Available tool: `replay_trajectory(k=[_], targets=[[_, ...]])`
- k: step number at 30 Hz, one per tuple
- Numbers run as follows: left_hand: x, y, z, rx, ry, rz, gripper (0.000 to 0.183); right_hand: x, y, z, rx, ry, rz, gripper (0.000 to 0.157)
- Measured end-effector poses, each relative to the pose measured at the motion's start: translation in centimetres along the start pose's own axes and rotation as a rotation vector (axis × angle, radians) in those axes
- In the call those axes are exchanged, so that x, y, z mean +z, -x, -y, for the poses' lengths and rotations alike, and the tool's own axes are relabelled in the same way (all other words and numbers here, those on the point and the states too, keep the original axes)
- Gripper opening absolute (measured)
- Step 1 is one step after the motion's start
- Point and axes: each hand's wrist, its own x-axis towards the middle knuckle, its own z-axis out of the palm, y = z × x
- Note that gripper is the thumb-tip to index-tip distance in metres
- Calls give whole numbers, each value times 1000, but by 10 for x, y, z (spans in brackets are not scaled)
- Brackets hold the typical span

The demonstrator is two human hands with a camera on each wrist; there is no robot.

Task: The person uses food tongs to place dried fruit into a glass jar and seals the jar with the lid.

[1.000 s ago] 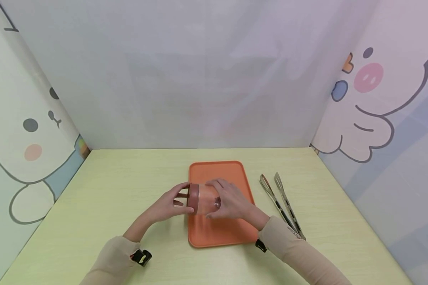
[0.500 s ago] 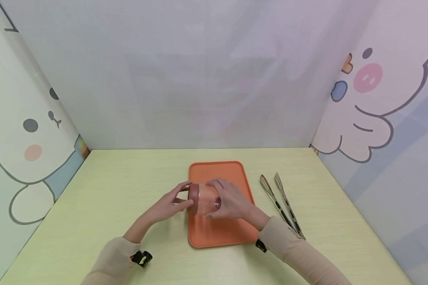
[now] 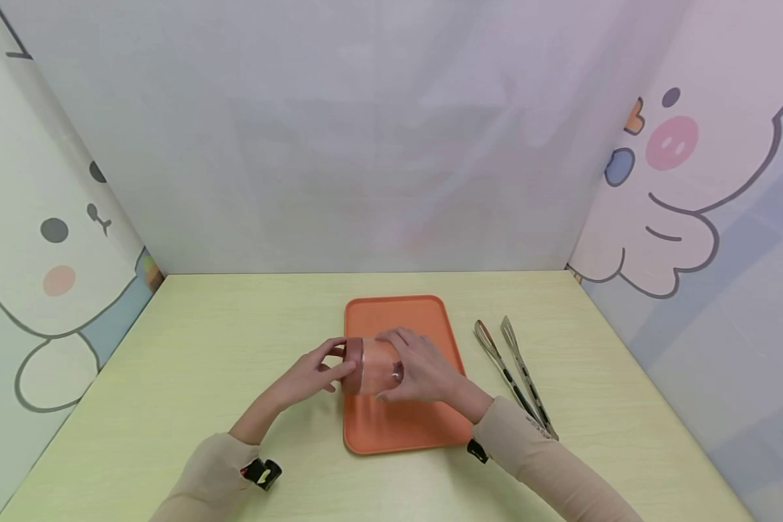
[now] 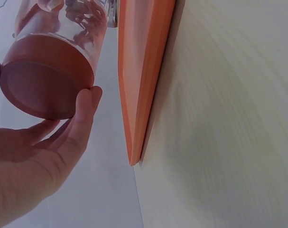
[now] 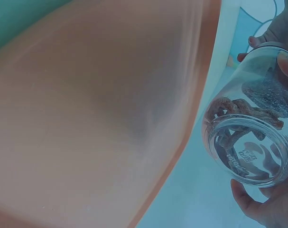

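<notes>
A clear jar with a reddish-brown screw lid lies sideways in the air over an orange tray. Gripping the rim of the lid, my left hand has its thumb and fingers spread around it. In the left wrist view the lid faces the palm, and the fingertips touch its edge. My right hand holds the jar near its base. Dark, wrinkled brown pieces show through the wall of the jar in the right wrist view; what they are I cannot tell.
Metal tongs and a slotted metal utensil lie on the pale wooden table, right of the tray. Behind the table hangs a plain light curtain. Cartoon-printed panels stand on both sides.
My left thumb and fingers have shifted around the lid's rim, the thumb moving up from its lower edge. The right hand and the jar have stayed nearly where they were.
</notes>
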Motion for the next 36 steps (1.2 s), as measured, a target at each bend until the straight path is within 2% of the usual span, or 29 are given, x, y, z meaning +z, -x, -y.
replay_trajectory(k=[9,19,24,25,29,36], targets=[[-1,2,1,43,-70,-8,60,-1,0,0,11,1,20,81],[0,1,3,145,-97,-18,66,-2,0,1,30,-13,29,82],[0,1,6,204,-140,-32,71,-2,0,0,31,-26,31,81],[0,3,2,211,-140,-35,71,-2,0,0,30,-28,31,81],[0,5,2,265,-161,-49,74,-2,0,0,26,-33,31,82],[-1,4,7,320,-250,-76,76,-1,0,-1,3,-48,18,82]])
